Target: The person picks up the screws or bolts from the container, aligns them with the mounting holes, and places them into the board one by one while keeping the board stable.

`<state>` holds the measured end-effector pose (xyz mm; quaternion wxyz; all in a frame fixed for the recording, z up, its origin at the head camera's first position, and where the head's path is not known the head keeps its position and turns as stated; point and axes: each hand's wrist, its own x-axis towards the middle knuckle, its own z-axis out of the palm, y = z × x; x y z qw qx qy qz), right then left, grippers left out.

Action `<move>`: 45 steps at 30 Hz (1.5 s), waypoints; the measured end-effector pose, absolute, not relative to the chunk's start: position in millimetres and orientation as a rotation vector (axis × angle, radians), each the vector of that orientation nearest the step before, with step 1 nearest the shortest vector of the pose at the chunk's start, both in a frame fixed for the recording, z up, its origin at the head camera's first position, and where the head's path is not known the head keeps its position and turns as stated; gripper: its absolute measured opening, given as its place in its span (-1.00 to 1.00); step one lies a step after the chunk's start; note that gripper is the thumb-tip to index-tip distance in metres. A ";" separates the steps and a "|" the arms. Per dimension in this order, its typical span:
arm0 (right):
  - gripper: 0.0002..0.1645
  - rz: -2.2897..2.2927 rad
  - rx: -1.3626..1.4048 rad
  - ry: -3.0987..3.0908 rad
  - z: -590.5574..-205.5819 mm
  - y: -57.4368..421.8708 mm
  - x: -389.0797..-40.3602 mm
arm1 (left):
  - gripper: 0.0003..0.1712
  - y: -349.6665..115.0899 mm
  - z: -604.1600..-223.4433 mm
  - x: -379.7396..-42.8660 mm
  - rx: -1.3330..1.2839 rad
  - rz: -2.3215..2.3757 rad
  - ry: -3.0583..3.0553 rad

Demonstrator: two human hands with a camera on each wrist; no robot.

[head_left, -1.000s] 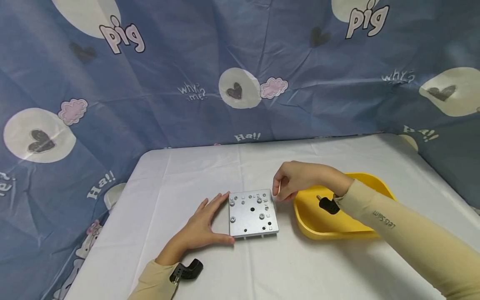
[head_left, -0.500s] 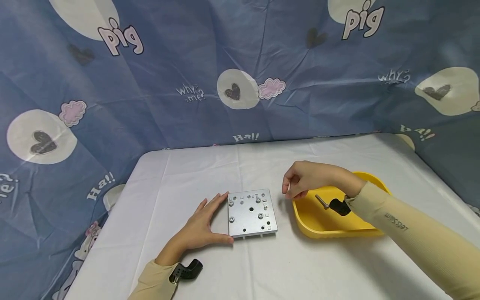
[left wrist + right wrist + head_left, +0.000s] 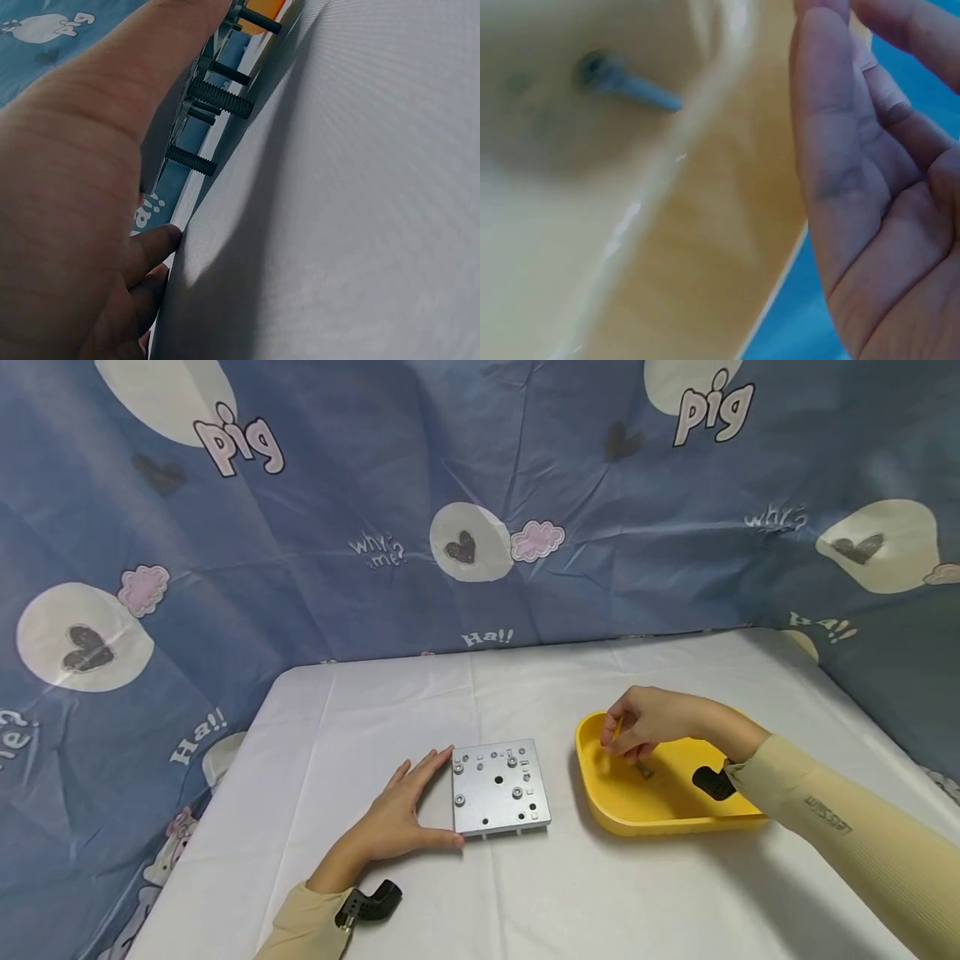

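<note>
A square silver metal plate (image 3: 487,806) stands on the white table, with several socket-head screws and holes showing on top. Threaded screw ends (image 3: 221,99) stick out beneath it in the left wrist view. My left hand (image 3: 397,814) spans the plate's left side, thumb at the front corner and index finger at the back corner. Over the left part of a yellow tray (image 3: 607,820) is my right hand (image 3: 660,718), fingers loosely bent, with nothing visible in them. One socket-head bolt (image 3: 641,88) lies on the tray's floor, partly hidden under that hand in the head view.
White cloth (image 3: 375,710) covers the table, and a blue printed curtain (image 3: 337,585) hangs behind it and along its sides. The tray's raised rim stands to the right of the plate. Black wrist cameras sit on both wrists.
My right hand has moved right, from beside the plate's back right corner to over the tray. The left hand and plate keep their place; the view shifts slightly.
</note>
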<state>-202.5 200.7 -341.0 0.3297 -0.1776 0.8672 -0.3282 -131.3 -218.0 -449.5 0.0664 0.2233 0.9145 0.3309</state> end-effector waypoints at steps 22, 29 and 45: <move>-0.78 -0.657 -0.229 2.365 -369.4 224.7 -192.2 | 0.55 -219.5 -456.4 -129.3 0.670 0.980 2.764; -0.85 -0.619 -0.265 2.376 -364.1 226.9 -195.8 | 0.55 -218.4 -452.8 -130.3 0.683 0.984 2.769; -0.84 -0.628 -0.279 2.342 -362.4 232.3 -196.3 | 0.56 -219.6 -449.6 -130.6 0.673 0.987 2.761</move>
